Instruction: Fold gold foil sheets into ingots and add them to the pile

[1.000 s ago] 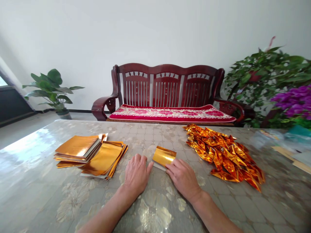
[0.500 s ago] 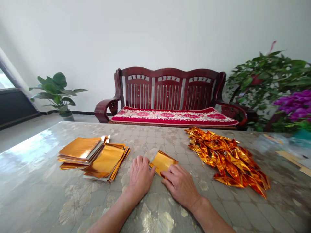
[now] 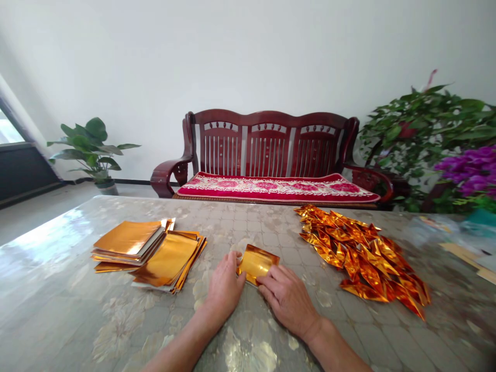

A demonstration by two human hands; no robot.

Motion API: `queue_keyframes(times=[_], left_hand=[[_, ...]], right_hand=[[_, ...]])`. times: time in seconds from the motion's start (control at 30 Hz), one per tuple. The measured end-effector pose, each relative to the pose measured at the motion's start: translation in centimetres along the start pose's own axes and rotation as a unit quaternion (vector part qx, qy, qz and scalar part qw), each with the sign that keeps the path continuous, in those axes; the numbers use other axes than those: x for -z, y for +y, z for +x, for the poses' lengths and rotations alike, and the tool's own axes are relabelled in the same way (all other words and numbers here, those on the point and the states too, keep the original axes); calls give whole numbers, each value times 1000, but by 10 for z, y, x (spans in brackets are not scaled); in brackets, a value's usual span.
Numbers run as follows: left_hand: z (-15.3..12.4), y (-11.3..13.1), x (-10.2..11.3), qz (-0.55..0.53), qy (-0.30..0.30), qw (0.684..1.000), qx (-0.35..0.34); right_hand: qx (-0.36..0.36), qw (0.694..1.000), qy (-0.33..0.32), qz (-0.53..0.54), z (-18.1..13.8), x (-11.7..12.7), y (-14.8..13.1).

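Observation:
A small folded sheet of gold foil paper (image 3: 258, 262) lies on the patterned table (image 3: 77, 320) in front of me. My left hand (image 3: 225, 285) rests palm down beside it, fingertips pinching its left edge. My right hand (image 3: 287, 296) presses on the sheet's near right corner with thumb and fingers closed on it. To the left sits a stack of flat gold foil sheets (image 3: 149, 251). On the right lies a heap of folded gold foil pieces (image 3: 362, 256).
Beyond the table stands a dark red wooden bench (image 3: 271, 152) with a red cushion. A potted plant (image 3: 91, 150) is on the floor at the left; leafy plants and purple flowers (image 3: 470, 173) stand at the right. Clear bags and papers (image 3: 465, 243) lie at the table's right edge.
The gold sheet has been folded smaller and turned. Both hands moved in closer on it. The view has shifted slightly downward.

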State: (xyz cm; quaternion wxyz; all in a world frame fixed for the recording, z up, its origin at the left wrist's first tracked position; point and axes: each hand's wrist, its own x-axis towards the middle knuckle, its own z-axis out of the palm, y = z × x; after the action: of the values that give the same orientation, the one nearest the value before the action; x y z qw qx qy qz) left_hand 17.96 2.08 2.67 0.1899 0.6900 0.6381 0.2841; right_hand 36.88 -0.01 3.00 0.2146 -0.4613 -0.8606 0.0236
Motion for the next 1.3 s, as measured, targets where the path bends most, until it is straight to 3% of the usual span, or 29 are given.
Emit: queue_keyframes(times=[0.2, 0.37, 0.53, 0.67, 0.77, 0.9, 1.17, 1.23, 1.3], left_hand=[[7, -10, -8, -165, -17, 985, 46], [7, -16, -13, -193, 14, 981, 27], [8, -18, -14, -256, -11, 965, 61], [6, -14, -12, -295, 6, 953, 75], [4, -6, -8, -370, 24, 926, 76], [2, 7, -1, -469, 37, 873, 130], [0, 19, 5, -653, 36, 737, 173], [1, 19, 5, -663, 46, 730, 159], [2, 17, 5, -647, 72, 748, 134]], right_hand=[[4, 1000, 8, 6, 0, -2, 1], [3, 1000, 6, 10, 0, -5, 3], [0, 1000, 4, 12, 0, -5, 4], [-5, 1000, 9, 4, 0, -4, 3], [-15, 1000, 20, -5, 0, -5, 2], [-24, 999, 34, -17, -1, -7, 2], [-3, 994, 72, -82, -1, -9, 2], [3, 990, 86, -108, -1, -9, 2], [-1, 987, 102, -127, 0, -10, 4]])
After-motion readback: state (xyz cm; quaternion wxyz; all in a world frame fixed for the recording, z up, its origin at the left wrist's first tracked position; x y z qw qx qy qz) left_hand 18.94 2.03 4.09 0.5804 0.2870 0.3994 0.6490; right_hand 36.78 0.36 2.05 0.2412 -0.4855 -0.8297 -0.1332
